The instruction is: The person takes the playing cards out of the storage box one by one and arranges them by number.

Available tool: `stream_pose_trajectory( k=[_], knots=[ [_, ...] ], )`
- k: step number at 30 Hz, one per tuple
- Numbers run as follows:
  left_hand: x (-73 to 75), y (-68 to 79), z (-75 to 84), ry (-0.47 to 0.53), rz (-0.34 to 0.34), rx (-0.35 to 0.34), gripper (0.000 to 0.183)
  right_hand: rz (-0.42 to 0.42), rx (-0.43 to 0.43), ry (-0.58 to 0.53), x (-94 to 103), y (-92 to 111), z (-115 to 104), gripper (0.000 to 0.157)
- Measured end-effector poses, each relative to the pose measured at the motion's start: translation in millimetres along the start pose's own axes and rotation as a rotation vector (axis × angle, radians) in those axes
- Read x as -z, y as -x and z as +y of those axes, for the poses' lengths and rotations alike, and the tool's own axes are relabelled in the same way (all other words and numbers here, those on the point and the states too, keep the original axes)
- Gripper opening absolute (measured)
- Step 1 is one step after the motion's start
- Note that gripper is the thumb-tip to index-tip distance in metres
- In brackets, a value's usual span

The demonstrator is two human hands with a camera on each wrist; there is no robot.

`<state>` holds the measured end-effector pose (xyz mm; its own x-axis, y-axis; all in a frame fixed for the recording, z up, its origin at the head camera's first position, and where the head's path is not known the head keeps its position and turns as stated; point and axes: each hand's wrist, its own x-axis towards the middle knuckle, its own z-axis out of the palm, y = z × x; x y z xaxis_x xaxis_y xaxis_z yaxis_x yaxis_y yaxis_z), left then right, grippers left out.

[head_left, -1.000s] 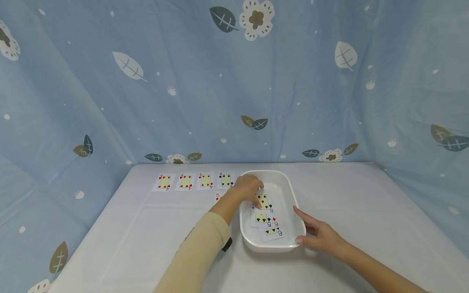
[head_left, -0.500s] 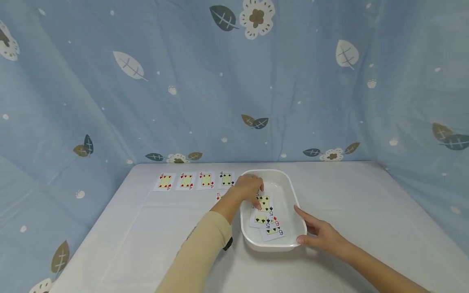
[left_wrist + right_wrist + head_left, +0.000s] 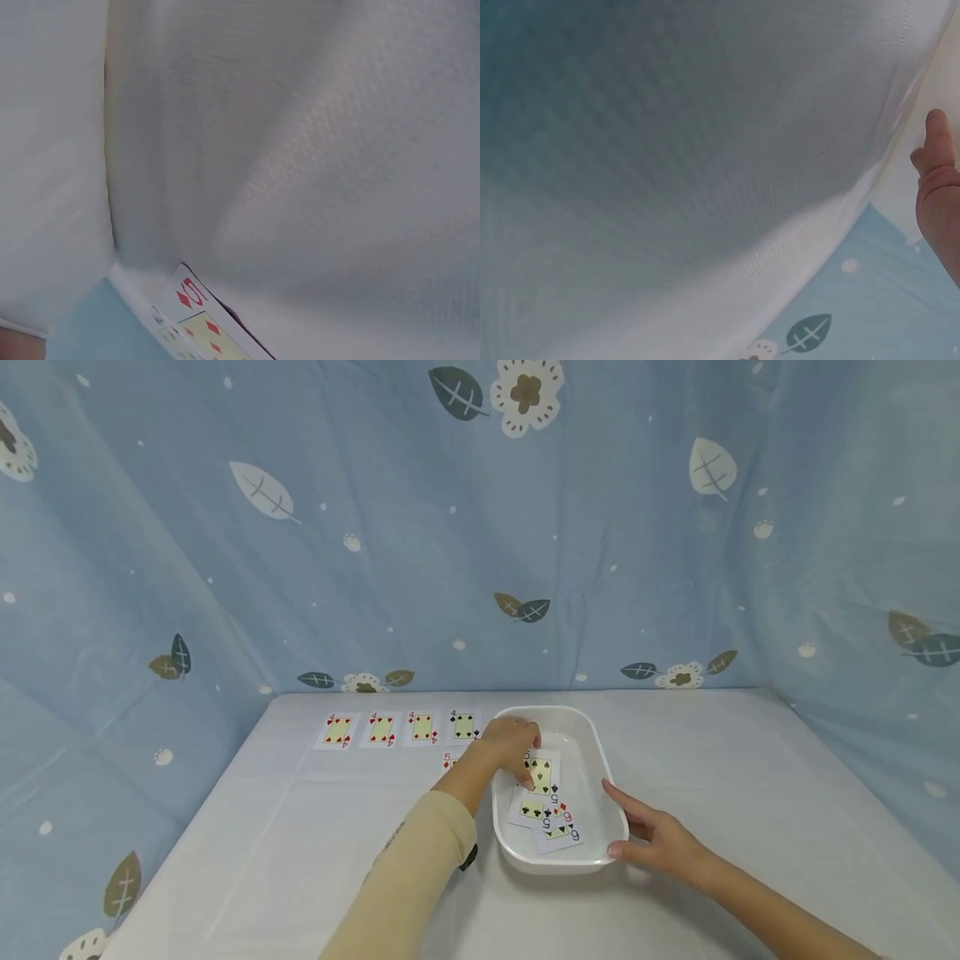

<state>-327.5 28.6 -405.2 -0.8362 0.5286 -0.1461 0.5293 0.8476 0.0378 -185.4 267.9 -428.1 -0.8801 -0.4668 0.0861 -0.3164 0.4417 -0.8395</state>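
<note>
My left hand (image 3: pixel 510 747) reaches over the left rim of a white plastic tub (image 3: pixel 592 827), fingers bent. Its thumb lies on the five of spades (image 3: pixel 543 770), the top card of a loose pile; I cannot tell whether the fingertips pinch it. A five of clubs (image 3: pixel 531 811), part of a red card and a black-suited card (image 3: pixel 558 837) show below it. At the tub's near right corner my right hand (image 3: pixel 656 839) holds the side, thumb on the near rim, index finger at the right rim.
A row of fours stands face up at the back left, among them the four of spades (image 3: pixel 463 727). Below it, a five of diamonds (image 3: pixel 206 319) lies on the white cloth (image 3: pixel 300 860), partly hidden by the left forearm in the head view. A patterned blue curtain (image 3: pixel 600 527) rises behind.
The five of spades has shifted and turned slightly under my left thumb, and the five of clubs has slid a little left. Both hands and the tub stay nearly in place.
</note>
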Motion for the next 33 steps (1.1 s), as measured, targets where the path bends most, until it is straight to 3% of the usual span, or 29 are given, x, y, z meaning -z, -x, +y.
stream_pose_trajectory(
  k=[6,16,24,28,33],
  knots=[
    [-1.8,0.2,-2.7,0.113,0.017,0.017,0.065,0.002,0.011,0.009,0.9,0,-2,0.078],
    [-5.3,2.2,-4.8,0.325,0.199,-0.028,0.037,-0.013,0.032,0.005,1.4,3,-6,0.078],
    [-5.1,1.8,-8.6,0.521,0.326,-0.067,0.03,-0.012,0.03,-0.001,1.3,3,-5,0.077],
    [-2.4,3.0,-12.8,0.626,0.353,-0.096,0.031,-0.005,0.023,-0.003,0.7,3,-4,0.076],
    [-0.4,4.5,-16.7,0.784,0.334,-0.114,0.029,0.002,0.011,0.01,-0.6,3,-2,0.078]
  ],
)
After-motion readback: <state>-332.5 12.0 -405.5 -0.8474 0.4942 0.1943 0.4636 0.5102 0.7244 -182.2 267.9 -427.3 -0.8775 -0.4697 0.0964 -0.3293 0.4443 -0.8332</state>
